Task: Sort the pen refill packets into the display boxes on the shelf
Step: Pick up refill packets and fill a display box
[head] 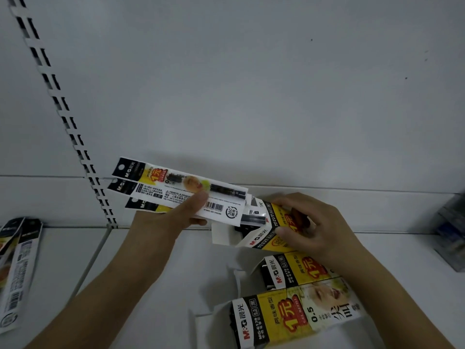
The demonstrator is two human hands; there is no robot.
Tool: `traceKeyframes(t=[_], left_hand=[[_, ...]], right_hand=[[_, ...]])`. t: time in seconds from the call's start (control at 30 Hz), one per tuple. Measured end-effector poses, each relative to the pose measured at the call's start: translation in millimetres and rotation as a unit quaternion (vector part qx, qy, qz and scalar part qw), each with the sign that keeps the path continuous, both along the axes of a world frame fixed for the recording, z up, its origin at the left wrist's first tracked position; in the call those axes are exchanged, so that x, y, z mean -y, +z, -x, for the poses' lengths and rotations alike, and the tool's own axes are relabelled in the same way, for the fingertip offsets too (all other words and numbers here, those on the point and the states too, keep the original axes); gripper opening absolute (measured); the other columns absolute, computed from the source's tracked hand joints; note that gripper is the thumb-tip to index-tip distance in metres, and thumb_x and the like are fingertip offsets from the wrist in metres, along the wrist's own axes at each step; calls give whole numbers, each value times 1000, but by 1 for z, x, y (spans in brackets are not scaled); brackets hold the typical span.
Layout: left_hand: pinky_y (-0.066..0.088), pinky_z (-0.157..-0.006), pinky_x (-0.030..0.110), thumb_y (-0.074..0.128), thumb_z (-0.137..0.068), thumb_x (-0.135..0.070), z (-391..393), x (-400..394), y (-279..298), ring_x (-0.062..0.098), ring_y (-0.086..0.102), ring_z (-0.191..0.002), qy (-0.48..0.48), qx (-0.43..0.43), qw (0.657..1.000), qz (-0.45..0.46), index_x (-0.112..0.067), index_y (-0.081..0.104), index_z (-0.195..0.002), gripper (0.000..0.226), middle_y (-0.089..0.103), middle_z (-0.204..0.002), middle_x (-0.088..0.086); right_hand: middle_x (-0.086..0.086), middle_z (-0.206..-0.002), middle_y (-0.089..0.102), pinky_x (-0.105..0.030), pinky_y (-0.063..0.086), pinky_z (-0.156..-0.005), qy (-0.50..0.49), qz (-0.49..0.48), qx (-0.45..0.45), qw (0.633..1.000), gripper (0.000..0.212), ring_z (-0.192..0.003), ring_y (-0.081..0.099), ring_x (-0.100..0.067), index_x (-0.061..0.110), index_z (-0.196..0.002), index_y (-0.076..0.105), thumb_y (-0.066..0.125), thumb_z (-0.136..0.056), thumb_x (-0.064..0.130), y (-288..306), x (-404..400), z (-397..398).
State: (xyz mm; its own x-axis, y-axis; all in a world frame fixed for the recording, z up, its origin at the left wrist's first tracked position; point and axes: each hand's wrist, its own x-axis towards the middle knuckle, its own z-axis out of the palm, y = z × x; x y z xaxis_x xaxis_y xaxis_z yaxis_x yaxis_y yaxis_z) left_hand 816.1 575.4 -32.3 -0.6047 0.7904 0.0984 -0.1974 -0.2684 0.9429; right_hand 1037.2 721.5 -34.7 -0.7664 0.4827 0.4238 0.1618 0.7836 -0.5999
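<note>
My left hand [173,217] pinches a fan of several pen refill packets [176,190], white with black tops and yellow labels, thumb on top. Their lower ends sit at the open mouth of a yellow and black display box [266,241]. My right hand [319,227] grips that box from the right, tilting it off the white shelf [156,280]. Two more display boxes lie nearer me: the middle box [294,270] and the nearest box [289,316], both open at the left end with dark refills inside.
More refill packets [17,265] lie loose on the neighbouring shelf at the far left. A slotted shelf upright [63,107] runs diagonally up the white back wall. A clear plastic container [453,235] stands at the right edge.
</note>
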Motion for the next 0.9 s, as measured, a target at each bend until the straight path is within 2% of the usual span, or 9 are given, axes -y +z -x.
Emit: traceKeyframes(t=[0.1, 0.23, 0.37, 0.47, 0.57, 0.67, 0.7, 0.8, 0.9], left_hand=[[59, -65, 31, 90, -54, -23, 2, -4, -2, 28, 74, -89, -11, 41, 999, 22, -19, 69, -94, 45, 75, -101, 13], [56, -58, 26, 99, -36, -35, 9, -5, -2, 23, 72, -73, -34, 86, 996, 6, -12, 68, -98, 73, 74, -99, 16], [54, -53, 24, 84, -53, -20, 8, -3, 1, 23, 71, -72, -19, 72, 997, -10, -13, 65, -95, 46, 74, -91, 11], [55, -53, 26, 76, -66, -13, 1, -2, 2, 28, 72, -78, -29, 44, 999, -7, -11, 64, -96, 32, 73, -94, 13], [58, -58, 32, 75, -69, -15, -7, 0, 1, 35, 72, -81, -6, 2, 1000, 12, -16, 68, -92, 24, 75, -94, 13], [59, -65, 38, 77, -67, -21, -17, 4, 2, 30, 72, -72, 23, -28, 999, 29, -25, 74, -76, 11, 76, -86, 10], [57, -67, 39, 80, -66, -24, -20, 5, 1, 28, 70, -68, 34, -34, 998, 45, -23, 73, -72, 8, 76, -82, 10], [47, -70, 41, 87, -65, -38, -24, 7, -4, 28, 62, -66, 50, -63, 992, 93, -19, 71, -65, 25, 74, -73, 11], [45, -65, 28, 83, -72, -34, -30, 10, 0, 13, 60, -57, 68, -55, 991, 99, -20, 70, -64, 21, 69, -62, 5]], right_hand=[[19, -120, 63, -19, 50, -87, 4, -7, 7, 1000, 45, -112, 61, -8, 30, -127, 61, 62, -86, 48, -1, 0, 1], [19, -120, 63, -22, 50, -88, 4, -11, 4, 1000, 45, -113, 61, -8, 29, -127, 61, 63, -86, 47, -3, -1, 0], [20, -119, 63, -22, 51, -87, 0, -12, 0, 1000, 44, -111, 61, -6, 32, -127, 60, 62, -86, 49, -2, -1, -1], [19, -119, 63, -25, 52, -87, -1, -13, 5, 1000, 44, -112, 61, -8, 32, -127, 60, 62, -86, 49, -3, -1, 0], [19, -120, 63, -26, 52, -87, 0, -16, 11, 1000, 44, -112, 60, -10, 32, -128, 59, 63, -86, 48, -4, -1, 1], [21, -121, 61, -22, 50, -88, -3, -29, 25, 999, 44, -113, 59, -8, 35, -129, 58, 63, -86, 48, -5, -2, 1], [22, -120, 61, -21, 50, -88, -6, -34, 28, 999, 44, -113, 59, -7, 37, -128, 57, 63, -86, 49, -5, -2, 2], [23, -119, 61, -18, 48, -88, -15, -41, 27, 999, 44, -113, 59, -7, 38, -128, 57, 63, -86, 49, -6, -2, 2], [23, -118, 61, -17, 48, -88, -27, -49, 28, 998, 44, -112, 58, -5, 38, -127, 57, 61, -85, 52, -6, -3, 2]])
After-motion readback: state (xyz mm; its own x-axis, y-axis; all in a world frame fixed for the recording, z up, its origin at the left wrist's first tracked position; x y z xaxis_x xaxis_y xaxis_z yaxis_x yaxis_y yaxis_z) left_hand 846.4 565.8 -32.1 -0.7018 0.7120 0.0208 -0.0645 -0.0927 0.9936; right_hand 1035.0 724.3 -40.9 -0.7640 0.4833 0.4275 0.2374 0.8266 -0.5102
